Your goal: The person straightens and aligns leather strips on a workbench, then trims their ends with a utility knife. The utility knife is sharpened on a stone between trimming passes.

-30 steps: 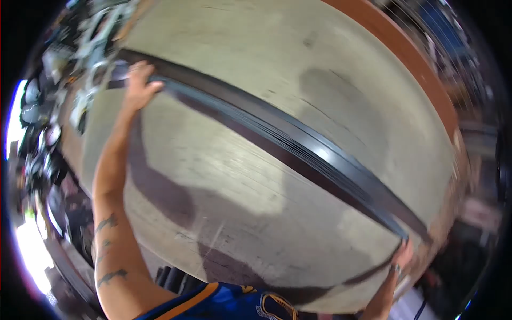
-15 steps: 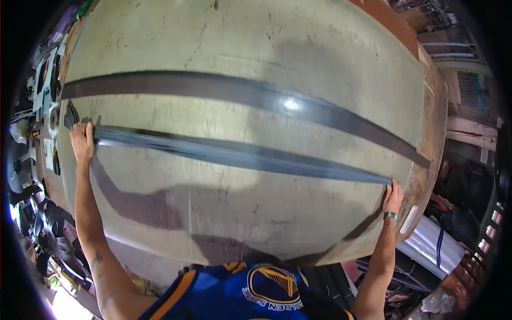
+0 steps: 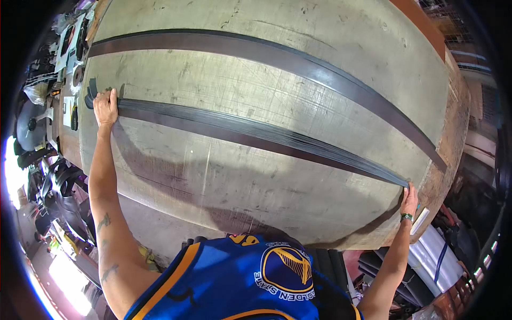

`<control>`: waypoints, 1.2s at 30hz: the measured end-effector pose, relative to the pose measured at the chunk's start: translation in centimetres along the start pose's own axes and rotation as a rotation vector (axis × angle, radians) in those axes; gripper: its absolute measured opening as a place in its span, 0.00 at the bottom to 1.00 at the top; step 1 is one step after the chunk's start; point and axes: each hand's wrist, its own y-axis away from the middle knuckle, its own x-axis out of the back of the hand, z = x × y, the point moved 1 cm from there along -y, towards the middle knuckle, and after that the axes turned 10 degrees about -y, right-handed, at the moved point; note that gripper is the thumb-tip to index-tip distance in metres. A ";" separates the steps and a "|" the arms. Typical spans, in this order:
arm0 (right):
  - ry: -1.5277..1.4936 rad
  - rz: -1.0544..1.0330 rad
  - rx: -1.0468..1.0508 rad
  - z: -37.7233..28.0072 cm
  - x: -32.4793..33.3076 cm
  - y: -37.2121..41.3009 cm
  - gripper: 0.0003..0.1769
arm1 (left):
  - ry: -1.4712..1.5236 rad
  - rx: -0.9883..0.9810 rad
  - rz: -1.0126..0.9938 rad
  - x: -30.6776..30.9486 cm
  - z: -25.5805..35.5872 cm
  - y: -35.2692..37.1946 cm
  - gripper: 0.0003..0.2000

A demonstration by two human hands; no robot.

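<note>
A bundle of long, thin dark strips [image 3: 250,126] stretches across the worktable between my two hands, with many edges showing along its length. My left hand [image 3: 105,109] is closed around the bundle near its left end, where the loose tips fan out beyond the fingers. At the right end, my right hand [image 3: 409,200] grips the tips of the strips close to the table's right side. Farther back lies a second stack of long dark strips [image 3: 277,57], curved in this wide view and apart from both hands.
The worn, pale worktable top [image 3: 213,178] has a wooden edge [image 3: 456,114] on the right. A clear plastic roll [image 3: 434,261] stands by the right front corner. Tools and papers, including a tape roll [image 3: 78,76], lie along the left side.
The camera view has shifted, so the table sits higher. The bundle, blurred by motion earlier, now looks sharp and turned, its edges on the far side. Both hands keep hold of its ends.
</note>
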 end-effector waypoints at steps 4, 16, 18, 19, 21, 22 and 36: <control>0.007 -0.031 0.044 0.2 0.8 -1.1 0.20 | -0.013 0.059 0.006 -0.8 -3.2 0.0 0.26; 0.120 -0.093 0.011 1.5 0.5 -1.8 0.23 | -0.445 0.098 -0.291 -1.7 -10.2 -3.4 0.27; 0.136 -0.098 0.042 1.5 0.6 -1.6 0.23 | -0.507 0.025 -0.192 -0.8 -10.2 -3.3 0.24; 0.144 -0.087 0.071 1.4 0.8 -1.8 0.24 | -0.518 -0.024 -0.133 -1.0 -9.4 -3.6 0.22; 0.200 -0.096 0.068 1.3 1.6 -2.2 0.25 | -0.443 0.073 -0.205 -0.8 -8.2 -4.5 0.24; 0.212 -0.104 0.078 1.1 2.1 -2.4 0.26 | -0.453 0.138 -0.188 -1.2 -7.1 -5.4 0.24; 0.050 0.149 0.206 2.3 -0.3 -0.4 0.29 | 0.206 -0.502 -0.184 14.6 48.2 9.7 0.30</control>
